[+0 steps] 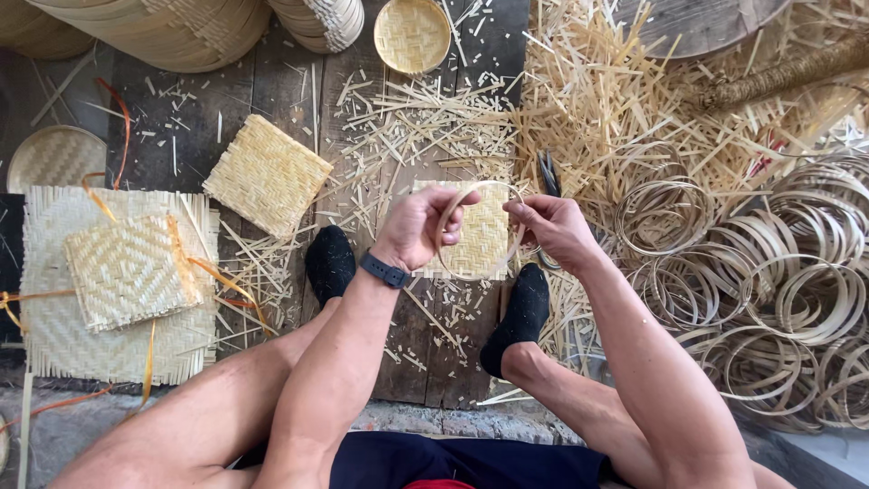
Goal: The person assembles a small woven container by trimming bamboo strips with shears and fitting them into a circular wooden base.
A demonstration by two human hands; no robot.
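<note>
Both hands pinch a thin bamboo hoop (478,228): left hand (418,226) and right hand (554,228) closed on opposite sides. It stands roughly upright, facing the person, half hiding the woven mat (478,237) behind.

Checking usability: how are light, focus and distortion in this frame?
Head view: soft, even daylight with no glare; both the left hand and right hand on the hoop are sharp; edges bow slightly from the wide lens; the top left corner is darker.

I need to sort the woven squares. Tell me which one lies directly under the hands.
The woven square between the two black-socked feet, seen through the thin hoop both hands hold. The other two lie further left, one on a large mat.
</note>
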